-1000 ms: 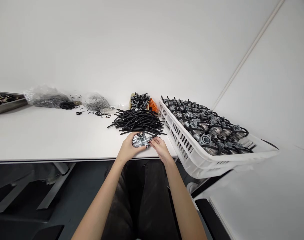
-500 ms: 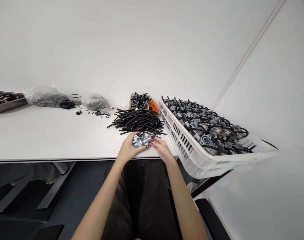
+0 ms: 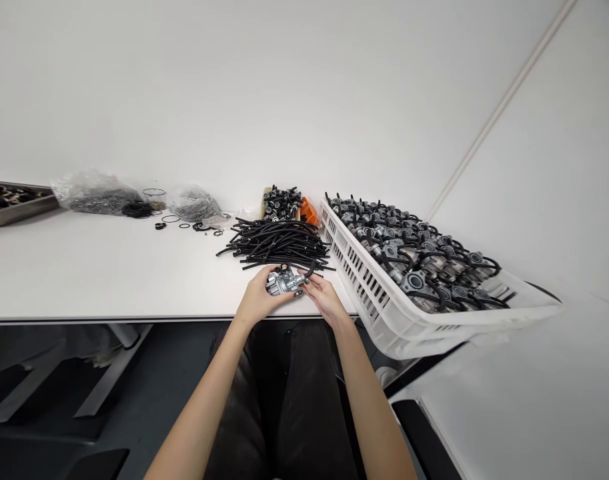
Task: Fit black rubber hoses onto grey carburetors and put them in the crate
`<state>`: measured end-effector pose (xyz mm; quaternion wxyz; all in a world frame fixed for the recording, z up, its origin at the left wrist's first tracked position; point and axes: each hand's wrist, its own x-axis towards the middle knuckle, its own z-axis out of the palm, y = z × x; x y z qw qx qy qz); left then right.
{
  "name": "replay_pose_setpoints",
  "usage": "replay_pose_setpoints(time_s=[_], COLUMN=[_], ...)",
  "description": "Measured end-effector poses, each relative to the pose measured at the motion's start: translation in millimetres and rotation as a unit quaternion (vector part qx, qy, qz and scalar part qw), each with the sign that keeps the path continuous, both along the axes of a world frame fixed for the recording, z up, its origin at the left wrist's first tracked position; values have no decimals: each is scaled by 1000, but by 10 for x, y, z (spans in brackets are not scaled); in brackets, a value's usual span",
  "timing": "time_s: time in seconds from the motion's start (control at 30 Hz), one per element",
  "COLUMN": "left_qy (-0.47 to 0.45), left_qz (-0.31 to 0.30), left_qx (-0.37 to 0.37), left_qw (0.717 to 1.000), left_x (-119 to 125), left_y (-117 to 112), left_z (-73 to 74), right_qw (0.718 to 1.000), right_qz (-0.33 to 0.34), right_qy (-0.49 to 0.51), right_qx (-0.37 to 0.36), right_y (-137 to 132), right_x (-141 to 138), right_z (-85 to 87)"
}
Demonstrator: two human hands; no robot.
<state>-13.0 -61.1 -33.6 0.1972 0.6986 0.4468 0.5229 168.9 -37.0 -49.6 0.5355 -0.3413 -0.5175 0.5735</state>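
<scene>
A silver metal carburetor (image 3: pixel 283 283) is held over the front edge of the white table. My left hand (image 3: pixel 257 297) grips its left side, thumb along the front and fingers behind. At its right end my right hand (image 3: pixel 325 297) pinches the part where a short black rubber piece (image 3: pixel 310 271) sticks out; the fingertips partly hide that spot. Just beyond my hands lies a heap of black rubber hoses (image 3: pixel 279 243).
To the right, a white plastic crate (image 3: pixel 364 287) holds several rows of carburetors with black hoses. Behind the heap stand a box of small black-and-silver parts (image 3: pixel 281 202) and an orange container (image 3: pixel 309 212). Plastic bags (image 3: pixel 194 202), loose rings and a metal tray (image 3: pixel 19 210) lie leftward.
The view has shifted very slightly. Both hands keep nearly the same hold on the carburetor.
</scene>
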Motion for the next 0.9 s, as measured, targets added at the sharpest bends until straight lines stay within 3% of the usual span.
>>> replay_pose_setpoints(time_s=[0.5,0.9], left_qy=[-6,-31], left_qz=[-4,-23], left_qx=[-21,-61], left_qw=[1000,997], left_x=[-30,-46], left_y=[31,22], left_z=[-27,-4], right_qw=[994,994], right_qz=[-85,-81], right_qy=[-37,-34], right_qx=[62,64], right_y=[-30,-45], right_x=[-146,-105], right_z=[0,10])
